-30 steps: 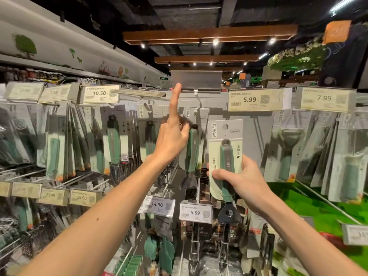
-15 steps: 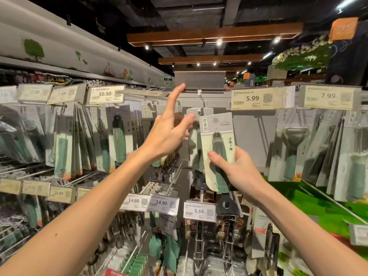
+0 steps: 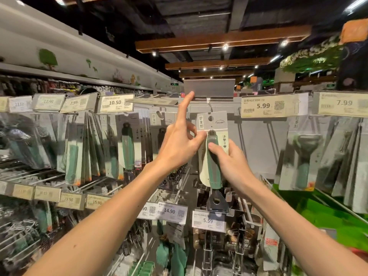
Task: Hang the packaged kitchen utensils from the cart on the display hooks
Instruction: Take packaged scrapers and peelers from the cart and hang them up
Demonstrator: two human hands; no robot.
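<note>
A packaged utensil (image 3: 213, 156) with a green handle and a pale card hangs upright in front of me. My right hand (image 3: 231, 164) grips its handle from the right, fingers curled round it. The hole at the top of the card sits just below the tip of a white display hook (image 3: 209, 104). My left hand (image 3: 179, 140) is raised beside the card. Its index finger points up toward a flipped-up blank tag (image 3: 208, 89), and its thumb touches the card's left edge.
Rows of packaged green-handled utensils (image 3: 127, 148) hang on hooks to the left and to the right (image 3: 302, 156). Price tags read 10.50 (image 3: 115, 103), 5.99 (image 3: 264, 106), 7.99 (image 3: 342, 103). Lower hooks carry tags 14.90 (image 3: 171, 211) and 5.59 (image 3: 208, 221).
My right hand has lifted the package up and to the left, close under the hook. My left hand has dropped its raised finger slightly and its thumb has come against the card.
</note>
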